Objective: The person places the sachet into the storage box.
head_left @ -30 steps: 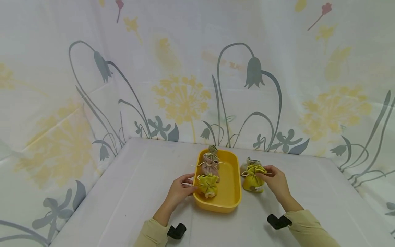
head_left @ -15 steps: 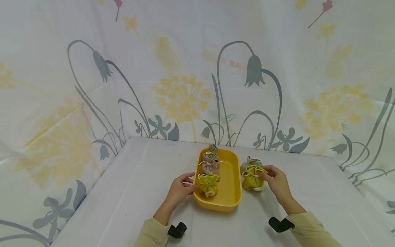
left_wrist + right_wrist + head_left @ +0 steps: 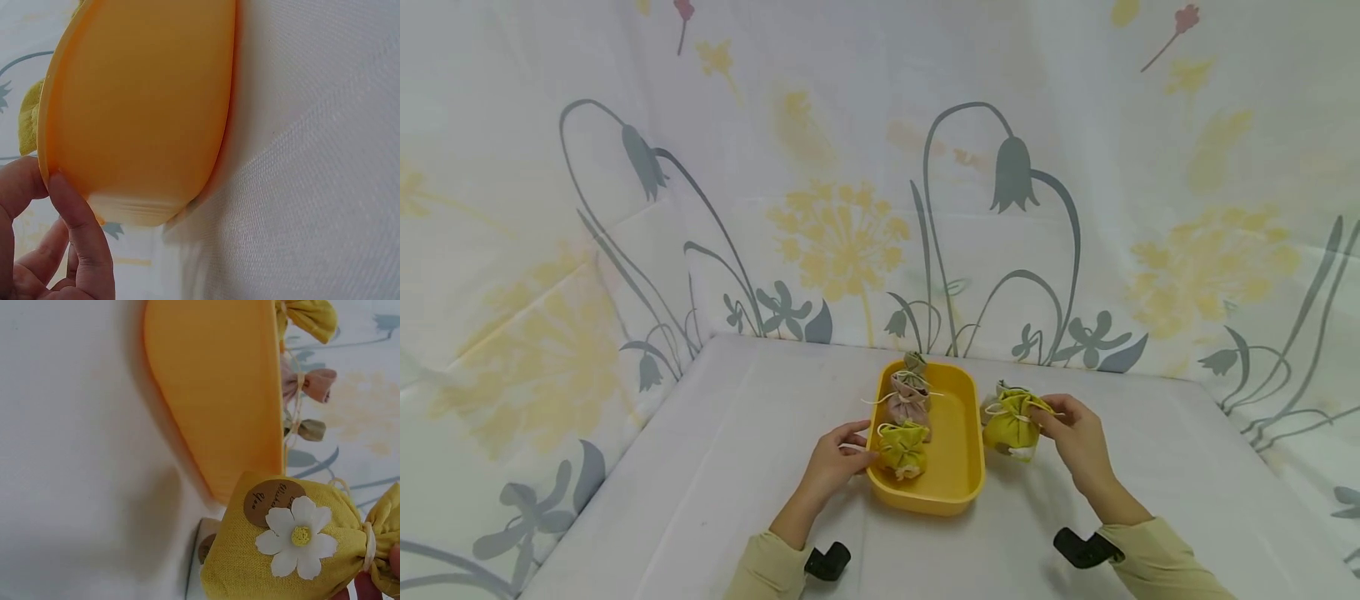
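Observation:
My right hand [image 3: 1078, 437] pinches the gathered neck of a yellow drawstring pouch [image 3: 237, 575], which hangs just off the table beside the tray. A white flower and a round brown label show on its front in the right wrist view. My left hand [image 3: 835, 458] grips the left rim of a yellow plastic tray [image 3: 953, 454], thumb and finger on either side of the edge. Inside, along the tray's left side, stand another yellow pouch [image 3: 902, 450], a pinkish pouch [image 3: 908, 400] and a greenish pouch [image 3: 914, 365].
Behind the held pouch, a pale grey pouch [image 3: 201, 553] stands on the table, mostly hidden. The white-covered table [image 3: 760, 417] meets a flower-printed cloth backdrop [image 3: 850, 167] at its far edge. A black wrist mount [image 3: 1086, 548] sits at my right sleeve.
My right hand has lifted the yellow pouch off the table and tilted it slightly toward the tray. The left hand stays on the tray's rim.

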{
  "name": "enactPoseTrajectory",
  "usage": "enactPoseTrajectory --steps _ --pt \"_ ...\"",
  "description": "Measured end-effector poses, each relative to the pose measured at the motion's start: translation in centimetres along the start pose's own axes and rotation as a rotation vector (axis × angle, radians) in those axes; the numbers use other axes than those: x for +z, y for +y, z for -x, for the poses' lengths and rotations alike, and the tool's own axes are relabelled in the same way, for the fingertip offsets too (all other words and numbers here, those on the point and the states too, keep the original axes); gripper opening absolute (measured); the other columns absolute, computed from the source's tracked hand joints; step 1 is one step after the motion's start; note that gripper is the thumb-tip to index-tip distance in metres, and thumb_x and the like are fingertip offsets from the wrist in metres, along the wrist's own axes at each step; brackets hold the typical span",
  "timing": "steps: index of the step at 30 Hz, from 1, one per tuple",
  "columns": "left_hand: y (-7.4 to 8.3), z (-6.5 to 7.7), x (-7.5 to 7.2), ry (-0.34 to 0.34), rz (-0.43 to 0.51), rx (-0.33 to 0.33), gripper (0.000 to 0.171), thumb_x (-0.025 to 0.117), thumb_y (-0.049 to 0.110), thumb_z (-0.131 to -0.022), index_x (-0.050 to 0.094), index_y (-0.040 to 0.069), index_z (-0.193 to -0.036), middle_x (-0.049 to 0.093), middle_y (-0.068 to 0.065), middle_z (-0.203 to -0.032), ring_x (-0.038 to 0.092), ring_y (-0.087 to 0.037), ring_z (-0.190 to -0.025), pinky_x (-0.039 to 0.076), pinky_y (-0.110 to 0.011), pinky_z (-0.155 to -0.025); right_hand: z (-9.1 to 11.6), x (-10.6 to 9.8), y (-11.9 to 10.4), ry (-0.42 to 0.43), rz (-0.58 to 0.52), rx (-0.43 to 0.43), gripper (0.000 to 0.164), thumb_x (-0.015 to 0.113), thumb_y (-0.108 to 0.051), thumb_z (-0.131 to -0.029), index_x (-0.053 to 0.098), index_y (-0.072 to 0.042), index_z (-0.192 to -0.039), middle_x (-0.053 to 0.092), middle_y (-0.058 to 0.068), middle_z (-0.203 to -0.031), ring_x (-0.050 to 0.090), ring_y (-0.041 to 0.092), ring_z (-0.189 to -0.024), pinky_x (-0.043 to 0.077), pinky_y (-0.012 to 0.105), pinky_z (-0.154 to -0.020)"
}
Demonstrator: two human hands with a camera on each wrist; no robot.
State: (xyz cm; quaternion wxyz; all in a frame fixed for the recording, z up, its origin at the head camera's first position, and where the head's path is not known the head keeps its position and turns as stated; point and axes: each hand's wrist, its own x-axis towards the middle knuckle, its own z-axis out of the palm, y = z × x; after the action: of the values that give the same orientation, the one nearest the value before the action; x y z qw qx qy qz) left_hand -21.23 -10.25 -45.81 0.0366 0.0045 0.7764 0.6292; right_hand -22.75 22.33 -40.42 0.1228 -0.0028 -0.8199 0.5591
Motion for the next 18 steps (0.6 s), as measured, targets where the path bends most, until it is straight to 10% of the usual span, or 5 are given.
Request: enactPoseTrajectory --steps 18 --pt "0.1 0.1 -0.1 -0.005 -0.004 0.000 0.052 0.072 0.010 -0.079 0.055 0.004 -0.128 0.055 -0.009 -0.098 0.059 -0.015 -0.079 0.055 -0.029 -0.067 -1.1 0.6 -3.8 0.004 -0.064 -0.073 0.027 0.062 -0.010 -0.089 0.058 0.010 -0.108 0.063 0.003 -0.092 0.060 0.003 -0.076 0.054 0.022 -0.067"
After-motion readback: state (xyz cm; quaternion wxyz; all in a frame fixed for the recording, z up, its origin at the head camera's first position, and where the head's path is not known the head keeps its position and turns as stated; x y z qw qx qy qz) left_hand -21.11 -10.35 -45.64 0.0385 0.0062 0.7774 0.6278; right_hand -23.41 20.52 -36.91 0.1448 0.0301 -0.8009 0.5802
